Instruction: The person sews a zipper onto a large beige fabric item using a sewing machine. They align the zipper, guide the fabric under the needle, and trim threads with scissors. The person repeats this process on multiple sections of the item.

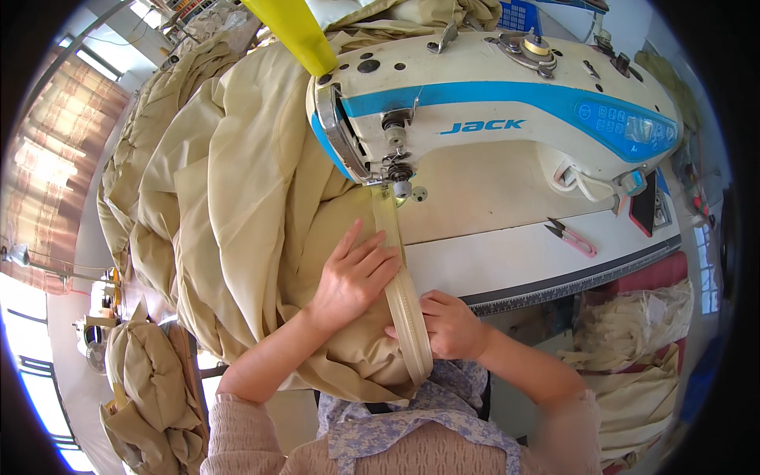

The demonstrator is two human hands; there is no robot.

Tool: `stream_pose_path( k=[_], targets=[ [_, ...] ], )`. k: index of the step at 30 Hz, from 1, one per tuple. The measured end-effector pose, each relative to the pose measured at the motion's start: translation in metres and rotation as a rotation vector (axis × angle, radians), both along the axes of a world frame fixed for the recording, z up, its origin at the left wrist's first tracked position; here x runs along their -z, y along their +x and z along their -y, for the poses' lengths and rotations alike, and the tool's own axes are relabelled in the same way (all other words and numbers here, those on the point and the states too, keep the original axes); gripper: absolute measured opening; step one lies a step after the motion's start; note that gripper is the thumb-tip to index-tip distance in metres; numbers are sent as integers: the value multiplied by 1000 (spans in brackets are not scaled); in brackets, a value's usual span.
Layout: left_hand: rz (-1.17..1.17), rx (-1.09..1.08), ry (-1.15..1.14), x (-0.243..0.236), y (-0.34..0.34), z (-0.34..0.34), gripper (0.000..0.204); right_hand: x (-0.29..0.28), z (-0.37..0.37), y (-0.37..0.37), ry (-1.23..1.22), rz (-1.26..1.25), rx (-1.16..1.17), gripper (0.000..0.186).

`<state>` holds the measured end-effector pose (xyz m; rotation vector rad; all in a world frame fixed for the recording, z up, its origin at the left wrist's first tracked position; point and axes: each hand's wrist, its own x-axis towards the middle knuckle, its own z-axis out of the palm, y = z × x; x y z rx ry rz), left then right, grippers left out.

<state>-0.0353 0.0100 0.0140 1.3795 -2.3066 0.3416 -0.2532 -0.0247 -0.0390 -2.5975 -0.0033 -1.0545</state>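
Background, left: a curtain [57,170] with bright patches hangs beside the work area. Beige fabric [245,174] forms the largest item, heaped in folds from the rear of the station to the person's lap. To its right stands the sewing machine [491,91], white with a blue band, on a white table [491,257]. A ruler strip [570,286] follows the table's front edge. Beyond that edge, at right, sits a clear bag [633,324] with pale contents. A yellow piece [297,36] rises at the machine's left end. The zip [408,313] lies along the fabric's right edge, running from the presser foot [386,190] toward the person. The left hand [356,277] rests palm down on the fabric, fingers extended, fingertips at the zip; it grasps nothing. The right hand [453,324] grips the zip from its right side, fingers curled; one fingertip shows past the zip's left edge. Pink-handled snips [571,237] lie on the table, well apart from both hands.
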Motion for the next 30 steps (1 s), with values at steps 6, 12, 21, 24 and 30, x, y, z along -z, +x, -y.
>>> stream_pose_path(
  k=[6, 12, 21, 24, 30],
  targets=[
    [38, 21, -47, 7, 5, 1, 25, -10, -3, 1, -82, -69, 43, 40],
    [21, 62, -64, 10, 13, 5, 26, -20, -5, 10, -50, -80, 60, 35],
    [44, 107, -122, 17, 35, 36, 26, -30, 14, 28, 9, -178, 119, 35],
    [36, 140, -139, 24, 46, 54, 27, -29, 22, 34, 93, -169, 122, 34],
    [10, 191, -64, 14, 51, 56, 32, -22, -6, 24, -6, -186, -35, 49]
  ],
)
